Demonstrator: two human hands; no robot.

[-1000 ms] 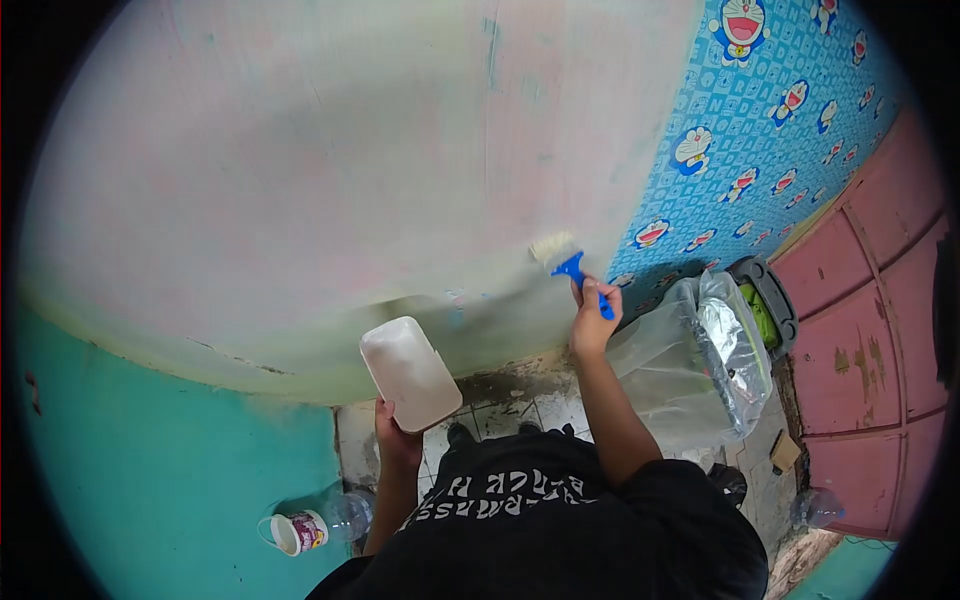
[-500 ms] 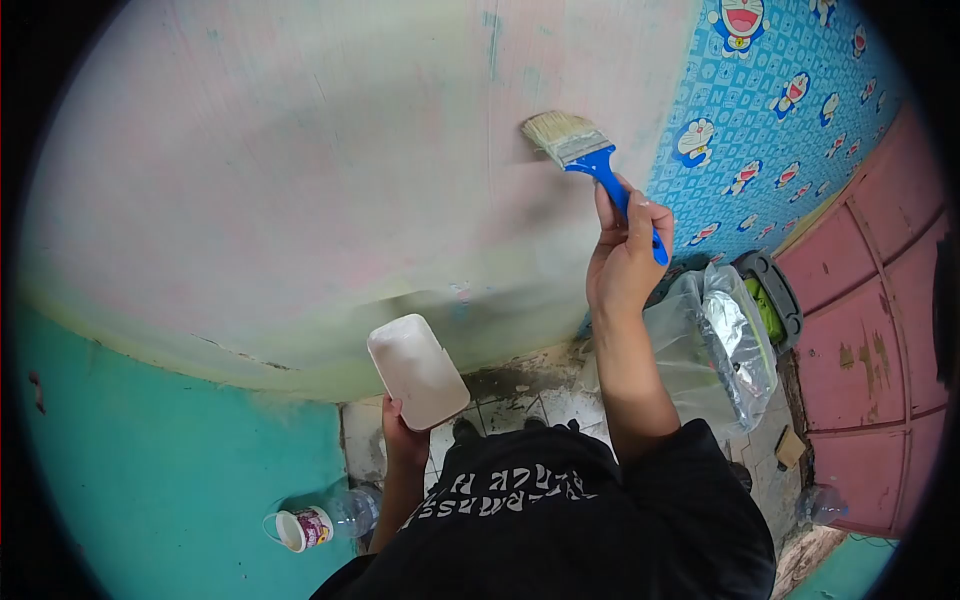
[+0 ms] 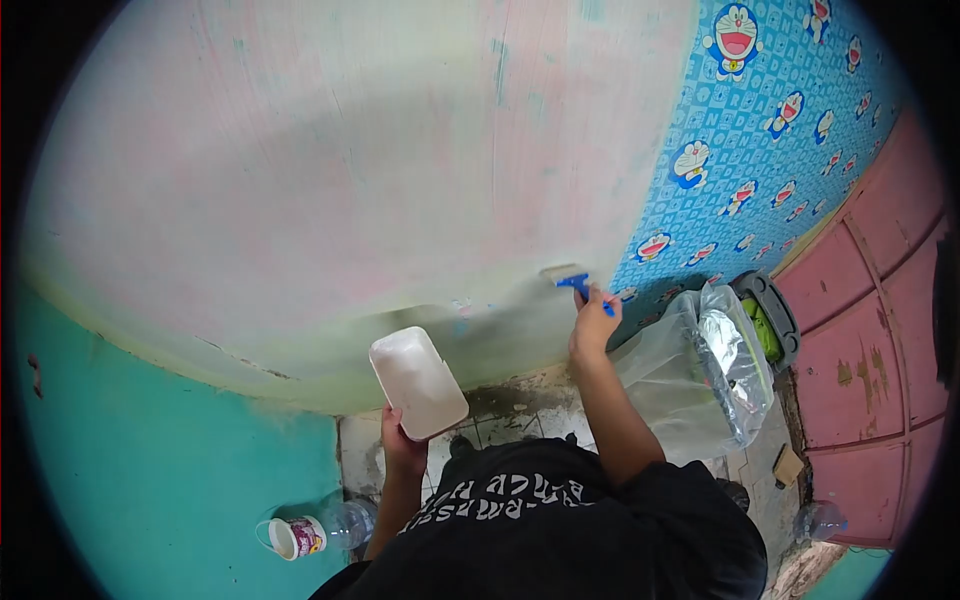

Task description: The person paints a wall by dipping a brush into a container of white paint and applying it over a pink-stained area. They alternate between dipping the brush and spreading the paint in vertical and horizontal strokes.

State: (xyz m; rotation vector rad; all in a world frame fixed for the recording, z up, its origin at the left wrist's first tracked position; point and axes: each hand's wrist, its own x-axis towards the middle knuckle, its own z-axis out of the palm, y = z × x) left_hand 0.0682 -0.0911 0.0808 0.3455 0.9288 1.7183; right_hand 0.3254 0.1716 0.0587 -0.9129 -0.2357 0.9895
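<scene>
The right hand (image 3: 592, 325) has its grip clenched on the blue-handled brush (image 3: 568, 277), bristles pressed low on the pale wall (image 3: 350, 180): a painting stroke, I'd say. The left hand (image 3: 400, 440) grasps the white tub (image 3: 417, 382) from below. The next stroke probably calls for a steady, even drag.

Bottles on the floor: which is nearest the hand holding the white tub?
The clear bottle at lower left, by the teal wall, below the left hand with the white tub. The other bottle lies far right by the pink door.
</scene>
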